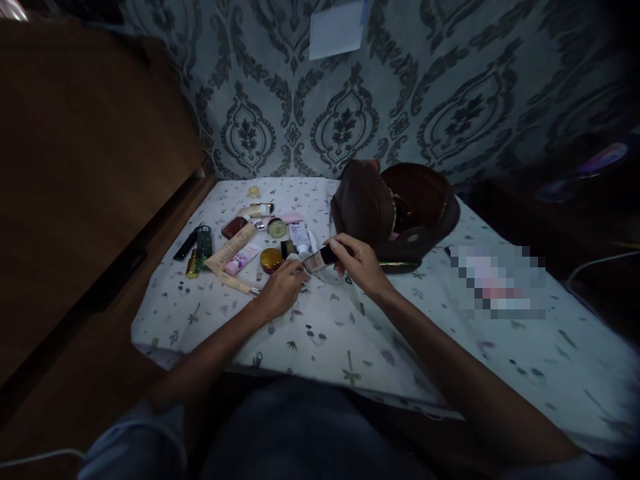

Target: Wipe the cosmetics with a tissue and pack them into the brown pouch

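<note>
Between my hands is a small foundation bottle [314,262] with a beige body and a black cap, tilted over the cloth. My right hand [361,264] is closed around the black cap end. At the other end, the closed fingers of my left hand [283,290] grip the bottle's base. Just beyond my left hand sits a round jar with a gold lid [271,259]. A makeup brush [237,285] lies beside that hand, partly hidden by it. Close by are a peach tube [233,248], a pink tube [242,259] and a white tube [299,236].
A brown bag [367,203] stands unzipped behind my right hand. Several cosmetics lie at the left, among them a dark green bottle [204,241] and a green-topped jar [277,228]. A blurred-out object [493,280] lies right on the patterned cloth [320,347]. A wooden panel [95,153] rises left.
</note>
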`<state>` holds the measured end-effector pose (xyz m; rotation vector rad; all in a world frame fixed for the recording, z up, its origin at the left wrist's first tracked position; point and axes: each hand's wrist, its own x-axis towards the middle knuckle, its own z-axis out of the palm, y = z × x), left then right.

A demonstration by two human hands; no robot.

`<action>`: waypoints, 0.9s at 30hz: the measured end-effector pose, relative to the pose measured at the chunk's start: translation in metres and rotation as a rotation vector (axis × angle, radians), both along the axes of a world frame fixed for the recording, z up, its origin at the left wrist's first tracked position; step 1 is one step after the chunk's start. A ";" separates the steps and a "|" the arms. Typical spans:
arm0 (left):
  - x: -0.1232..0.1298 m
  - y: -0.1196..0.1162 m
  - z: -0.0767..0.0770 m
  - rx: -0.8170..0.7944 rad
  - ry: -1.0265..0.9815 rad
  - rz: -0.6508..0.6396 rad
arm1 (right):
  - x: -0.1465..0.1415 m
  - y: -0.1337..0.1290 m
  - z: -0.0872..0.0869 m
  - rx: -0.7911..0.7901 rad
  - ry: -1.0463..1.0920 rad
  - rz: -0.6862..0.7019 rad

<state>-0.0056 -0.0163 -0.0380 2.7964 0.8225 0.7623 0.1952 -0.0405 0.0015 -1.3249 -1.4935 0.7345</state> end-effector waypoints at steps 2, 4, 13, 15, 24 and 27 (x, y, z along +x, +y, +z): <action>-0.003 0.001 -0.002 -0.026 0.000 -0.005 | 0.003 -0.001 0.000 0.003 -0.014 0.019; -0.003 -0.001 -0.001 -0.035 -0.009 -0.014 | 0.007 -0.003 0.001 0.005 -0.029 0.068; -0.001 -0.002 -0.002 -0.063 -0.016 0.043 | 0.014 -0.012 -0.002 -0.026 0.101 0.135; -0.003 -0.001 0.005 -0.077 -0.054 0.053 | 0.011 -0.015 -0.002 -0.055 0.165 0.080; 0.013 -0.025 0.049 -0.112 -0.385 -0.123 | -0.003 -0.023 0.003 -0.070 0.164 0.034; 0.017 -0.022 0.034 -0.159 -0.342 -0.123 | 0.001 -0.020 -0.003 -0.064 0.185 -0.021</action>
